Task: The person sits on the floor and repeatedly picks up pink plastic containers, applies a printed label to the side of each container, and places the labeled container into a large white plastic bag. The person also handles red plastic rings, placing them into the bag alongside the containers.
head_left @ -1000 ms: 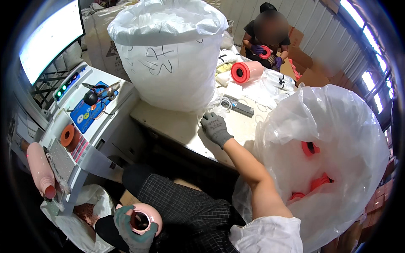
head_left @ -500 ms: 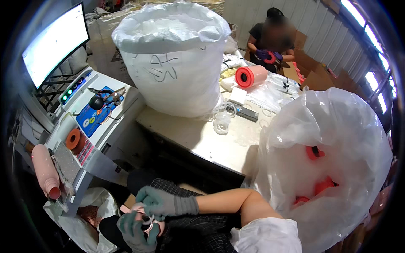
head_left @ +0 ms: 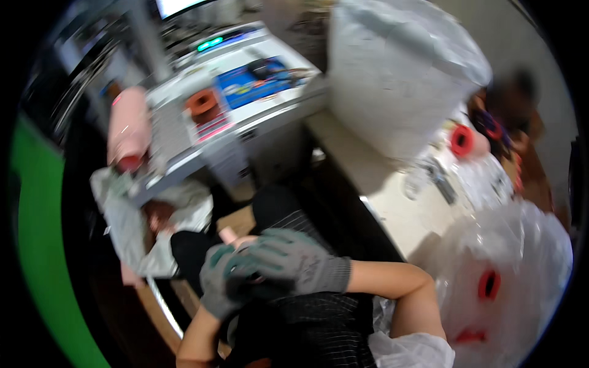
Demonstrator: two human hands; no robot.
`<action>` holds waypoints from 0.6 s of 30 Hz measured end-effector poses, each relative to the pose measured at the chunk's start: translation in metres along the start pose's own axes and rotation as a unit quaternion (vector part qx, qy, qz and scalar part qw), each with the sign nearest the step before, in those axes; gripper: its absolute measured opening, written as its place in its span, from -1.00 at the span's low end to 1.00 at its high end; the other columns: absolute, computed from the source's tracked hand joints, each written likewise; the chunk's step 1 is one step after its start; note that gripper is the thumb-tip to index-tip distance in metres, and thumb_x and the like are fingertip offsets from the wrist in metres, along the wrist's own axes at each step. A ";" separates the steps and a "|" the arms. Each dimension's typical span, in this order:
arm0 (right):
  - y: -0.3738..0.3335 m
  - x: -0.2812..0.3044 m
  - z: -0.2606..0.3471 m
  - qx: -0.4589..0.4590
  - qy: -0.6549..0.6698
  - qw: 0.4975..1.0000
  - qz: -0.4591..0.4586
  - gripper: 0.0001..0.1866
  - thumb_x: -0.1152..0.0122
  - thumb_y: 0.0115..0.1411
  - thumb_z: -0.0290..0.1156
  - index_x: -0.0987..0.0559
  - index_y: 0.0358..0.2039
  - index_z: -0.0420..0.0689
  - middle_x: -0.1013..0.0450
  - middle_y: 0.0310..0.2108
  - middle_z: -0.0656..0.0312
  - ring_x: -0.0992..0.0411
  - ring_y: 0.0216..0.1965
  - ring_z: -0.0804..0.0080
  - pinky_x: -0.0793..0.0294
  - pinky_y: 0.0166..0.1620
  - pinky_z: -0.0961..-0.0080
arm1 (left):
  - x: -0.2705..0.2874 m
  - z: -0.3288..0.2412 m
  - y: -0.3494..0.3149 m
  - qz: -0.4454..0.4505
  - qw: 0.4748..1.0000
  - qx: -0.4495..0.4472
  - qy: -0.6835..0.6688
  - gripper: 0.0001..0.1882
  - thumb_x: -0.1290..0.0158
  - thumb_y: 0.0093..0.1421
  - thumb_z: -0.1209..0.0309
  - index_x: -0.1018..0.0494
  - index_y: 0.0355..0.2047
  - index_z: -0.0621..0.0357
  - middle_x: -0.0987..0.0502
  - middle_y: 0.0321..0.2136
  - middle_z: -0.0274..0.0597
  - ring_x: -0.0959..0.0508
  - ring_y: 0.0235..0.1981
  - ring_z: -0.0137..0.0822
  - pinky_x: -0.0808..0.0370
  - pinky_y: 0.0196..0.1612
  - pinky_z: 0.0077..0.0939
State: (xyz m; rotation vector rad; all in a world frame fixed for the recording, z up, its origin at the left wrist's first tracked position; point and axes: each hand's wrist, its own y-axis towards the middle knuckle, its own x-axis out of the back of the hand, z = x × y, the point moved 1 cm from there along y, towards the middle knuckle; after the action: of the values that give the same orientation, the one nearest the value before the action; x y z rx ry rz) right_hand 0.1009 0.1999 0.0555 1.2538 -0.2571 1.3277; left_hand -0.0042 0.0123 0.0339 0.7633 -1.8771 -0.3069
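Note:
Grey-green work gloves cover both of my hands, which are together over my lap. My left hand [head_left: 219, 282] curls round one side of a pale pink piece [head_left: 229, 235], whose end pokes out beyond the fingers. Across its top lies my right hand [head_left: 291, 260], fingers bent over it. Most of the piece is hidden by the gloves, and blur leaves its kind unclear. Something dark shows between the hands, too smeared to name. Left of my knees, an open white sack [head_left: 190, 199] holds pinkish scraps.
A white machine [head_left: 264, 116] bears a blue mat with tools, a brown-orange roll [head_left: 202, 105] and a large pink bottle [head_left: 130, 129]. A tall white sack [head_left: 399, 73] stands on the table [head_left: 350, 147]. At right, a clear bag [head_left: 521, 264] holds red-rimmed parts; a co-worker [head_left: 515, 110] sits beyond.
My view has swung left, so the machine and table sit further right in it. My hands have drawn closer together, and the right one now covers more of the pink piece.

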 end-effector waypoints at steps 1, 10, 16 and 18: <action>0.001 -0.003 0.001 0.015 -0.029 0.999 0.020 -0.48 -0.33 0.13 -0.08 -0.60 0.07 -0.03 -0.46 0.06 0.28 -0.43 0.12 0.26 -0.41 0.27 0.18 | 0.012 0.000 0.001 0.036 0.999 0.002 0.016 -0.75 -0.43 -0.16 0.27 -0.65 -0.43 -0.11 -0.58 -0.29 -0.26 -0.55 -0.17 -0.03 -0.52 -0.13 -0.15; 0.003 -0.044 0.021 -0.026 0.011 0.996 0.082 -0.62 -0.39 0.12 -0.06 -0.66 -0.16 -0.04 -0.45 0.00 0.25 -0.41 -0.12 0.24 -0.36 -0.17 0.25 | 0.043 -0.002 -0.017 0.000 0.989 -0.021 0.145 -0.48 -0.43 -0.14 0.08 -0.64 -0.20 0.09 -0.50 -0.31 -0.22 -0.54 -0.13 -0.07 -0.49 0.07 0.22; 0.001 -0.073 0.024 0.002 0.008 1.000 -0.016 -0.65 -0.46 0.07 -0.20 -0.66 -0.17 -0.09 -0.49 -0.06 0.23 -0.44 -0.25 0.33 -0.49 -0.28 0.35 | 0.046 -0.002 -0.023 0.045 0.974 0.026 0.222 -0.66 -0.27 0.03 0.46 -0.58 -0.13 0.14 -0.48 -0.25 -0.13 -0.52 -0.09 0.04 -0.40 0.21 0.34; -0.001 -0.072 0.021 -0.029 0.019 0.999 -0.023 -0.63 -0.45 0.10 -0.19 -0.66 -0.14 -0.11 -0.51 -0.09 0.23 -0.45 -0.28 0.35 -0.51 -0.30 0.39 | 0.045 0.002 -0.021 0.043 0.976 0.045 0.211 -0.68 -0.26 0.01 0.45 -0.58 -0.16 0.09 -0.47 -0.28 -0.14 -0.51 -0.11 0.06 -0.44 0.15 0.28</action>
State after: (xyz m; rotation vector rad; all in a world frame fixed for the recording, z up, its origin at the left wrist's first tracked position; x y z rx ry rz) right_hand 0.0887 0.1424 0.0084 1.1783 -0.2360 1.2951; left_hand -0.0101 -0.0326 0.0548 0.7396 -1.5222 -0.0001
